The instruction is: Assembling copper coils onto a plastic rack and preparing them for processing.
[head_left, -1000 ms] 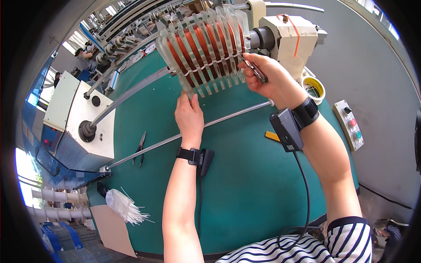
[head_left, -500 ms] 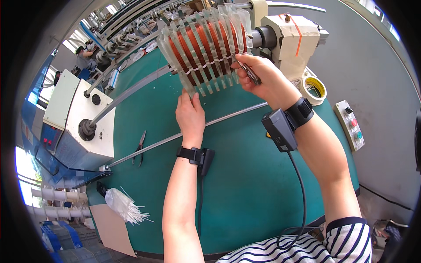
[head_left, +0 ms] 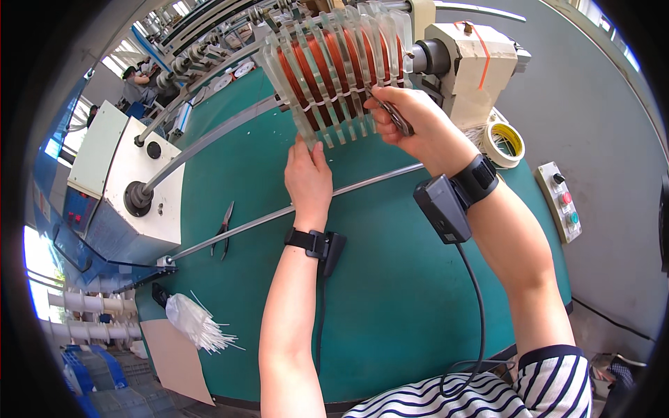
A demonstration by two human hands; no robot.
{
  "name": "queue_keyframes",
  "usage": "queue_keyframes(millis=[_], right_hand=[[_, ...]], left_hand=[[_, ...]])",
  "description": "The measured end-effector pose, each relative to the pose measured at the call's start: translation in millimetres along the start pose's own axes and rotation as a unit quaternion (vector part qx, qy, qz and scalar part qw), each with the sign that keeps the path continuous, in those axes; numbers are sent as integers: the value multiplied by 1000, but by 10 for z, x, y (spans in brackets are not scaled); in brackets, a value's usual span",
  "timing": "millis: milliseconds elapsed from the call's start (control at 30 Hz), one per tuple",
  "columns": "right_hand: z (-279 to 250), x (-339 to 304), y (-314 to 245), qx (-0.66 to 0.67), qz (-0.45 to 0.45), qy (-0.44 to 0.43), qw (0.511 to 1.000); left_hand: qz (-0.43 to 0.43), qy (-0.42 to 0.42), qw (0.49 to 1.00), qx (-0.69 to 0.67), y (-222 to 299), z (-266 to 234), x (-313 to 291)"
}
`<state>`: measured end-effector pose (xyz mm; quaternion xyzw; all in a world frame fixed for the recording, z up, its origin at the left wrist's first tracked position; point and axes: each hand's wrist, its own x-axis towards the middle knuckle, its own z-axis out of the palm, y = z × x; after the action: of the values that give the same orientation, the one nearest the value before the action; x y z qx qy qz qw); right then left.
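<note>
A coil of reddish-brown wire (head_left: 301, 61) sits between several clear plastic plates, on a shaft above the green table. White ties cross the lower side of the winding. My left hand (head_left: 308, 175) pinches the lower end of the leftmost clear plate (head_left: 304, 128). In my closed right hand (head_left: 417, 124) is a small metal hand tool with curved handles (head_left: 397, 120). Its working end lies against the lower right side of the coil, near the ties; fingers and plates partly hide it.
Pliers (head_left: 223, 230) lie beside a long metal rod (head_left: 272, 215) across the table (head_left: 390, 292). A bundle of white ties (head_left: 202, 324) rests front left, a tape roll (head_left: 503, 145) and a button box (head_left: 559, 202) at right. The machine head (head_left: 468, 63) holds the shaft.
The coil, machine and table have shifted slightly in the picture as the view turned. My right hand's tool has moved a little left along the coil; both hands keep their hold.
</note>
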<state>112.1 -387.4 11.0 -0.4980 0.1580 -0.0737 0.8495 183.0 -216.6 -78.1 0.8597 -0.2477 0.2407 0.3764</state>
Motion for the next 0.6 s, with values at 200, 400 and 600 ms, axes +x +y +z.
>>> queue_keyframes(millis=[200, 400, 600], right_hand=[[122, -129, 6, 2, 18, -4, 1000], [162, -63, 25, 4, -9, -22, 1000], [236, -66, 93, 8, 32, -17, 999]], left_hand=[[-3, -8, 1000, -1, 37, -10, -7], [-1, 0, 1000, 10, 23, -3, -13], [-4, 0, 1000, 2, 41, -16, -20]])
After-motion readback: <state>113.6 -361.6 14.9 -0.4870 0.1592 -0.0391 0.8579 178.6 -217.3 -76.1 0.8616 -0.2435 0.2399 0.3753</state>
